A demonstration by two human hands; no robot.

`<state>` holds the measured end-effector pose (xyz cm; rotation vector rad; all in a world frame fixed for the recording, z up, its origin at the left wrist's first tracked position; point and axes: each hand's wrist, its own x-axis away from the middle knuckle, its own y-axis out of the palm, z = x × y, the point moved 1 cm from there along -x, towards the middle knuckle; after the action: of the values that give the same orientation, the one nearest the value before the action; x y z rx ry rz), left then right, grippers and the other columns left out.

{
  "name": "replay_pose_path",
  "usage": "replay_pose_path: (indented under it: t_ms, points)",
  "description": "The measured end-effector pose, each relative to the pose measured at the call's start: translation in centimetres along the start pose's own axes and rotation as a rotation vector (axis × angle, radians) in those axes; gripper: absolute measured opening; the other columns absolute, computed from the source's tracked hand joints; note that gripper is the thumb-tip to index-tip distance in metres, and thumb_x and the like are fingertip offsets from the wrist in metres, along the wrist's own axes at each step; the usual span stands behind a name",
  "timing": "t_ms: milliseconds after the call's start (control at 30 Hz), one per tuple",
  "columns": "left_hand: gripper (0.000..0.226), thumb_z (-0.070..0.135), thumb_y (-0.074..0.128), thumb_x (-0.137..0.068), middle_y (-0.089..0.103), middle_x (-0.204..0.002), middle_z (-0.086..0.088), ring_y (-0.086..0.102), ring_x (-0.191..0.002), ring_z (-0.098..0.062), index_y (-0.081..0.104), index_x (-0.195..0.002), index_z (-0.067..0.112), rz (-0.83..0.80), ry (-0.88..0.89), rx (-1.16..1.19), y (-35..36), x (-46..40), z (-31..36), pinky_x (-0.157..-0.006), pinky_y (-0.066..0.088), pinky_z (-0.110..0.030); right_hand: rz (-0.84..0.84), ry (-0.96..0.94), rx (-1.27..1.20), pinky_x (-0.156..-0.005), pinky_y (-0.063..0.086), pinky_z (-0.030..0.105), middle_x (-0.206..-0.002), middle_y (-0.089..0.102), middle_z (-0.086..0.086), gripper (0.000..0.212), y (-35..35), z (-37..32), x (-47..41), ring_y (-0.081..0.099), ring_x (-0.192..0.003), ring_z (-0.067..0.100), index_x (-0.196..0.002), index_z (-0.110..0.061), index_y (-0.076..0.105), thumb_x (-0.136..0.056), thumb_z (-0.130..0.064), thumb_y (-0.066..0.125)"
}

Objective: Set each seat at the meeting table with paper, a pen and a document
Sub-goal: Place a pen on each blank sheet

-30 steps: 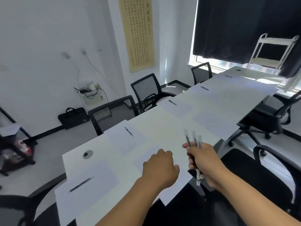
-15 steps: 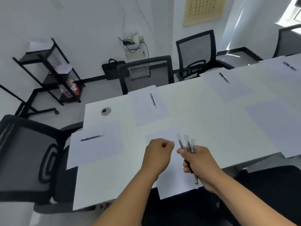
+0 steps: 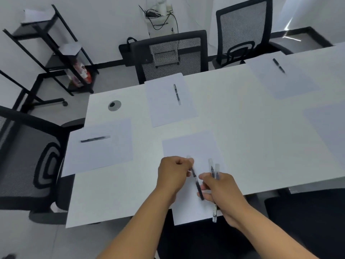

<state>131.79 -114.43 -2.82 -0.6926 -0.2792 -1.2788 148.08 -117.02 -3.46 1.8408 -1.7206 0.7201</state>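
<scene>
Left hand [image 3: 173, 174] pinches one pen [image 3: 196, 181] above the near paper sheet [image 3: 188, 146] at the tabletop's [image 3: 242, 128] six o'clock edge; right hand [image 3: 222, 189] grips two more pens [image 3: 213, 169]. No writing is readable.

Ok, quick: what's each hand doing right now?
Left hand: pinching one black clear-capped pen.
Right hand: gripping two more clear-capped pens.

No text, label, brand or number can be read anywhere: the white paper sheets [image 3: 171, 101] on the white meeting table [image 3: 242, 139] look blank, and any pen markings are too blurred.
</scene>
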Motion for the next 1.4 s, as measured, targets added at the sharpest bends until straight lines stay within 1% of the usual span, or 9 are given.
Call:
replay_pose_path:
  t_ms: [100, 233, 567, 733, 800, 900, 1067, 1167, 1400]
  points:
    - [0.041, 0.029, 0.078, -0.1, 0.074, -0.065, 0.0, 0.07, -0.065, -0.016, 0.072, -0.062, 0.015, 0.053, 0.005, -0.049, 0.6, -1.7, -0.6, -0.07, 0.056, -0.034, 0.06, 0.008, -0.034, -0.098, 0.065, 0.045, -0.103, 0.071, 0.015, 0.021, -1.3, 0.9, -1.1, 0.079, -0.091, 0.019, -0.113, -0.008, 0.075, -0.106, -0.024, 0.064]
    - [0.047, 0.024, 0.075, -0.098, 0.07, -0.061, -0.005, 0.056, -0.056, -0.018, 0.061, -0.054, 0.014, 0.067, 0.013, -0.168, 1.4, -3.4, -1.3, -0.061, 0.047, -0.028, 0.063, 0.025, -0.05, -0.101, 0.063, 0.049, -0.094, 0.07, 0.014, 0.022, -2.2, 1.6, -2.0, 0.081, -0.078, 0.016, -0.113, -0.009, 0.076, -0.104, -0.025, 0.065]
    - [0.037, 0.016, 0.069, -0.091, 0.05, -0.057, -0.004, 0.039, -0.053, -0.023, 0.051, -0.059, 0.014, 0.088, 0.002, -0.367, 3.0, -5.4, -2.5, -0.054, 0.032, -0.028, 0.056, 0.036, -0.061, -0.1, 0.063, 0.051, -0.092, 0.068, 0.013, 0.02, -2.7, 2.3, -2.8, 0.08, -0.073, 0.015, -0.11, -0.009, 0.077, -0.105, -0.023, 0.064]
    - [0.036, 0.022, 0.077, -0.087, 0.056, -0.059, -0.008, 0.043, -0.054, -0.022, 0.055, -0.06, 0.013, 0.126, -0.004, -0.375, 3.3, -6.0, -3.1, -0.054, 0.037, -0.029, 0.05, 0.035, -0.083, -0.097, 0.065, 0.05, -0.091, 0.066, 0.013, 0.02, -3.2, 2.4, -2.9, 0.078, -0.071, 0.015, -0.109, -0.006, 0.077, -0.104, -0.02, 0.064]
    - [0.034, 0.024, 0.079, -0.086, 0.069, -0.07, -0.017, 0.048, -0.057, -0.021, 0.062, -0.066, 0.003, 0.14, -0.002, -0.361, 3.5, -6.1, -3.2, -0.056, 0.041, -0.03, 0.053, 0.037, -0.086, -0.096, 0.065, 0.049, -0.091, 0.066, 0.013, 0.02, -3.4, 2.5, -2.9, 0.077, -0.07, 0.014, -0.108, -0.005, 0.077, -0.104, -0.019, 0.063]
    - [0.032, 0.023, 0.079, -0.085, 0.075, -0.081, -0.019, 0.05, -0.059, -0.021, 0.066, -0.075, -0.005, 0.154, 0.02, -0.359, 3.8, -6.1, -3.3, -0.058, 0.042, -0.032, 0.06, 0.037, -0.083, -0.095, 0.066, 0.049, -0.092, 0.066, 0.014, 0.02, -3.8, 2.6, -3.0, 0.077, -0.07, 0.013, -0.106, -0.005, 0.077, -0.105, -0.018, 0.061]
    - [0.026, 0.023, 0.079, -0.083, 0.061, -0.064, -0.013, 0.048, -0.058, -0.021, 0.063, -0.065, 0.015, 0.155, 0.024, -0.385, 3.7, -5.9, -2.9, -0.058, 0.04, -0.032, 0.062, 0.031, -0.102, -0.091, 0.067, 0.047, -0.094, 0.064, 0.014, 0.019, -4.1, 2.6, -2.8, 0.074, -0.076, 0.018, -0.104, -0.002, 0.077, -0.104, -0.013, 0.061]
    - [0.029, 0.022, 0.077, -0.083, 0.052, -0.058, -0.003, 0.041, -0.056, -0.02, 0.06, -0.061, 0.016, 0.143, 0.03, -0.406, 3.4, -5.5, -2.8, -0.056, 0.034, -0.032, 0.055, 0.02, -0.112, -0.089, 0.068, 0.046, -0.094, 0.062, 0.013, 0.019, -4.3, 2.3, -2.5, 0.072, -0.079, 0.02, -0.104, -0.002, 0.077, -0.105, -0.012, 0.061]
    - [0.032, 0.023, 0.077, -0.087, 0.048, -0.06, -0.003, 0.04, -0.056, -0.021, 0.057, -0.062, 0.018, 0.154, 0.03, -0.459, 3.1, -4.7, -2.6, -0.056, 0.035, -0.031, 0.038, -0.003, -0.114, -0.093, 0.067, 0.048, -0.095, 0.063, 0.014, 0.017, -4.7, 1.5, -1.7, 0.075, -0.076, 0.019, -0.105, -0.005, 0.076, -0.105, -0.016, 0.064]
